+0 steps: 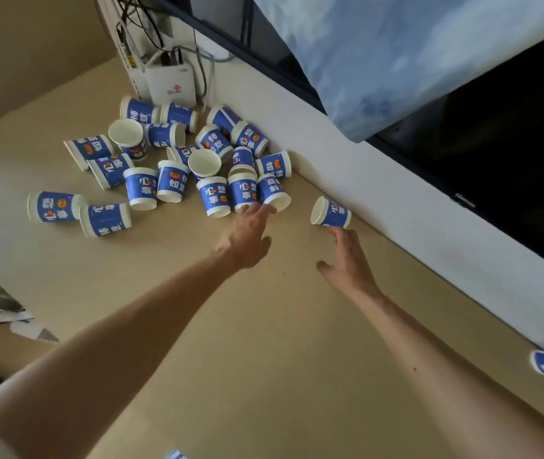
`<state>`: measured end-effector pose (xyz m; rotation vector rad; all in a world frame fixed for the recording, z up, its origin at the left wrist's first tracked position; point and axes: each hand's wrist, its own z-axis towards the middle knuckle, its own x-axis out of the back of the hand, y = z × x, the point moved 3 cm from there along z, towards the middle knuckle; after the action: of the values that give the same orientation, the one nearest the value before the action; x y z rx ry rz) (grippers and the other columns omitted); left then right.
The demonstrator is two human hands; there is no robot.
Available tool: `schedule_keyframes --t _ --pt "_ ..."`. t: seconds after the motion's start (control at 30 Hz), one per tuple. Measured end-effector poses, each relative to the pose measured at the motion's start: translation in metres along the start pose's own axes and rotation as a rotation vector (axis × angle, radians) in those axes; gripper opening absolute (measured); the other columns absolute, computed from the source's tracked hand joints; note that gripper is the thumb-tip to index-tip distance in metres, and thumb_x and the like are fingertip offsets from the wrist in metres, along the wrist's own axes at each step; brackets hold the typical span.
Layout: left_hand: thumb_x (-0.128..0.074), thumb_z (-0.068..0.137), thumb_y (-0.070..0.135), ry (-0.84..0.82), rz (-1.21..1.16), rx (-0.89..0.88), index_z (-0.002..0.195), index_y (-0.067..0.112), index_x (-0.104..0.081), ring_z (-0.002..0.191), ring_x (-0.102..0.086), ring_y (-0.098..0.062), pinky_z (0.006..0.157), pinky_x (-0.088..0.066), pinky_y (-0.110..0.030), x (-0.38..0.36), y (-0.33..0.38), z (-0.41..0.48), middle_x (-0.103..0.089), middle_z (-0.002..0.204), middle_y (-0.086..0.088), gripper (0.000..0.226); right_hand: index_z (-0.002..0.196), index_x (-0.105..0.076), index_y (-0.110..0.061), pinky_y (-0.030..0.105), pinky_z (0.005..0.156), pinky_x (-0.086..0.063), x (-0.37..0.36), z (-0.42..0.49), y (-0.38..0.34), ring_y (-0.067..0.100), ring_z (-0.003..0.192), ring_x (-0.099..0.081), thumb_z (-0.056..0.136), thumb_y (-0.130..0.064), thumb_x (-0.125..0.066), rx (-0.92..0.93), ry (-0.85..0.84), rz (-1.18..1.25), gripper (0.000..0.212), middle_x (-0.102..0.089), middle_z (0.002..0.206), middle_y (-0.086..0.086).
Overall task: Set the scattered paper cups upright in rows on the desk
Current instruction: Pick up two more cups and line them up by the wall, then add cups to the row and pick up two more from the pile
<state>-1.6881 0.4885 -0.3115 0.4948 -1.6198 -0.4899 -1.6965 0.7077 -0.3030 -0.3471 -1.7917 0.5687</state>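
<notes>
Right fingers (338, 231) touch a sideways cup (330, 212), mouth pointing left.

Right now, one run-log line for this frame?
left hand: open, reaching cup pile | right hand: open, fingertips at lone cup on its side | rows: none among these cups

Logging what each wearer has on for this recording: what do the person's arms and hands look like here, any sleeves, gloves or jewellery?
Both forearms are bare up to the frame edge. The left hand and right hand wear no gloves, and no rings, watch or bracelet show. A bit of pale fabric, perhaps a short sleeve, shows at the lower left corner.
</notes>
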Motion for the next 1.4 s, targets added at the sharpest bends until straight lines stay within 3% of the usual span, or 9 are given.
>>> schedule_keyframes --t 0.27,0.57,0.7,0.87,0.97,1.07,1.17,1.3,1.4 --pt "-0.071 0.079 0.003 -0.066 0.519 -0.179 0.136 0.014 -0.047 0.132 -0.043 -0.026 0.105 -0.043 -0.044 0.01 -0.007 0.089 -0.048 0.138 -0.004 0.063 0.148 -0.034 -0.008 0.041 0.106 -0.041 0.003 0.046 0.007 0.029 0.135 -0.04 0.076 -0.006 -0.073 0.011 -0.063 -0.114 0.082 -0.04 0.147 0.011" --pt "-0.069 0.084 0.009 -0.18 0.76 -0.367 0.127 0.016 -0.05 0.127 -0.042 -0.027 0.103 -0.043 -0.041 -0.022 -0.004 0.111 -0.055 0.131 -0.003 0.048 0.152 -0.027 -0.013 0.039 0.108 -0.037 -0.006 0.099 0.018 0.03 0.136 -0.039 0.069 -0.005 -0.073 0.048 -0.103 -0.256 0.095 -0.038 0.151 0.009" --pt "-0.073 0.081 0.016 -0.182 0.807 -0.434 0.13 0.018 -0.048 0.121 -0.047 -0.025 0.101 -0.041 -0.04 -0.036 0.002 0.102 -0.058 0.128 -0.003 0.055 0.141 -0.038 -0.013 0.041 0.103 -0.04 -0.012 0.108 0.023 0.034 0.128 -0.046 0.068 -0.004 -0.071 0.078 -0.101 -0.348 0.081 -0.049 0.139 0.012" --pt "-0.071 0.079 0.015 -0.098 0.618 -0.358 0.126 0.02 -0.052 0.115 -0.049 -0.023 0.093 -0.038 -0.036 -0.052 0.003 0.07 -0.061 0.119 0.002 0.051 0.133 -0.051 -0.019 0.041 0.099 -0.038 -0.017 0.092 0.034 0.03 0.121 -0.052 0.077 -0.013 -0.073 0.168 -0.053 -0.546 0.061 -0.058 0.129 0.006" --pt "-0.076 0.075 0.02 -0.067 0.423 -0.251 0.126 0.022 -0.052 0.111 -0.05 -0.022 0.093 -0.038 -0.035 -0.056 0.003 0.046 -0.062 0.119 0.004 0.056 0.13 -0.051 -0.019 0.042 0.097 -0.039 -0.017 0.069 0.048 0.028 0.117 -0.056 0.075 -0.024 -0.081 0.061 -0.1 -0.465 0.062 -0.06 0.127 0.003" --pt "-0.083 0.068 0.025 -0.014 0.125 -0.102 0.127 0.022 -0.051 0.109 -0.051 -0.023 0.09 -0.038 -0.035 -0.057 0.007 0.018 -0.063 0.12 0.004 0.067 0.124 -0.053 -0.019 0.039 0.093 -0.043 -0.012 0.038 0.062 0.025 0.112 -0.059 0.071 -0.024 -0.083 -0.049 -0.035 -0.276 0.061 -0.063 0.121 0.0" --pt "-0.085 0.064 0.022 0.033 -0.142 0.036 0.126 0.018 -0.052 0.106 -0.054 -0.027 0.088 -0.042 -0.041 -0.063 0.016 -0.014 -0.065 0.117 0.0 0.07 0.119 -0.053 -0.02 0.02 0.07 -0.043 -0.006 -0.005 0.078 0.018 0.097 -0.06 0.069 -0.019 -0.085 -0.231 0.115 0.097 0.059 -0.062 0.103 -0.009" --pt "-0.086 0.064 0.013 0.04 -0.397 0.103 0.122 0.014 -0.053 0.102 -0.058 -0.028 0.086 -0.05 -0.045 -0.078 0.04 -0.06 -0.065 0.111 -0.001 0.067 0.123 -0.053 -0.021 0.02 0.076 -0.049 -0.008 -0.067 0.093 0.004 0.091 -0.065 0.07 -0.014 -0.086 -0.33 0.189 0.404 0.062 -0.064 0.102 -0.014" --pt "-0.086 0.064 0.011 0.063 -0.462 0.108 0.123 0.014 -0.053 0.1 -0.058 -0.024 0.078 -0.05 -0.034 -0.09 0.064 -0.093 -0.059 0.105 0.009 0.067 0.119 -0.055 -0.022 0.006 0.069 -0.047 -0.007 -0.107 0.104 -0.013 0.085 -0.062 0.069 -0.014 -0.088 -0.325 0.233 0.476 0.06 -0.065 0.098 -0.021"
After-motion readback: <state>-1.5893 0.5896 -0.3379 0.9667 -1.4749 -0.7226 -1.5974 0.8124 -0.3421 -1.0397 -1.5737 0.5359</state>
